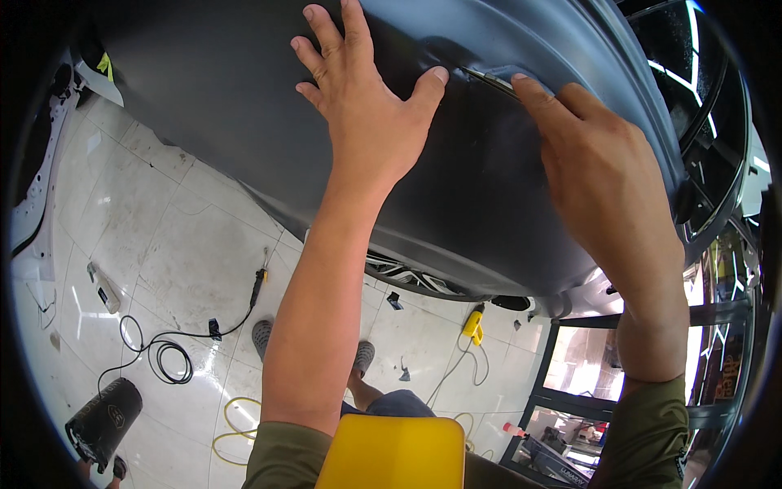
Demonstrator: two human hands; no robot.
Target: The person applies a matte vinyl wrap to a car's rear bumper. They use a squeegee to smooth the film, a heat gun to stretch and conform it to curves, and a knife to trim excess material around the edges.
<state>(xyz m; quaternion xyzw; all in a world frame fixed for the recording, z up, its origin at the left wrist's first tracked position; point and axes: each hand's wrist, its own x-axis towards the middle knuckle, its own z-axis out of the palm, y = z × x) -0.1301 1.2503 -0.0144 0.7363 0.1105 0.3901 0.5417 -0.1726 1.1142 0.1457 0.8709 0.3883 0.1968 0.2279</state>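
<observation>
My left hand (371, 102) lies with fingers spread on a dark matte sheet (204, 81) covering a curved car panel. Its thumb presses just left of a slim metal blade (489, 80), whose tip touches the sheet where it puckers over a recess (440, 53). My right hand (590, 163) grips that blade, index finger along its top, the rest curled underneath and partly hidden. A large yellow object (391, 448) sits below my arms at the frame's bottom; I cannot make out what it is.
The tiled floor holds a looped black cable (171, 363), a yellow tool (474, 324), a yellow hose (232, 420), a black bucket (102, 420) and scraps (395, 300). A white car part (41, 187) stands left, glass doors (574, 359) right. Another person's foot (119, 469) shows lower left.
</observation>
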